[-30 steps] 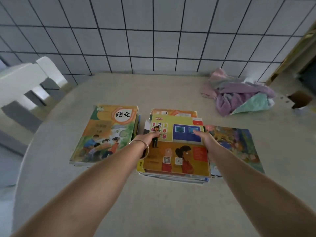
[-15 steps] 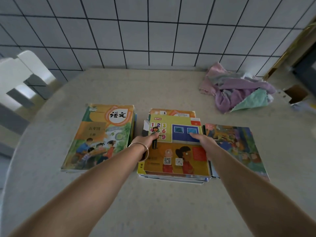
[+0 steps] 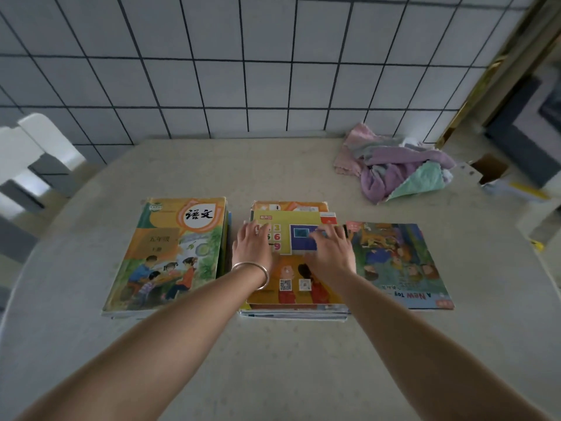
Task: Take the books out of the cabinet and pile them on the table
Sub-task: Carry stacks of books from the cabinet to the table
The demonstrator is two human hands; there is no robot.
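Observation:
Three lots of books lie side by side on the beige table [image 3: 273, 360]. On the left is a pile topped by a green and orange textbook [image 3: 170, 253]. The middle pile [image 3: 296, 308] is topped by a yellow and orange book with numbers and a blue square. On the right lies a thin picture book [image 3: 400, 265]. My left hand [image 3: 252, 247], with a silver bangle on its wrist, rests flat on the left part of the middle pile's top book. My right hand [image 3: 331, 250] rests flat on its right part, fingers spread. The cabinet is out of view.
A heap of pink, purple and mint cloths [image 3: 394, 168] lies at the table's far right. A small open cardboard box [image 3: 488, 171] stands beyond it. A white chair [image 3: 33, 159] stands at the left. A tiled wall [image 3: 243, 71] backs the table.
Both hands have slid forward over the top book of the middle pile and flattened on it. Before, only the fingertips touched its near part. The view has tilted up slightly.

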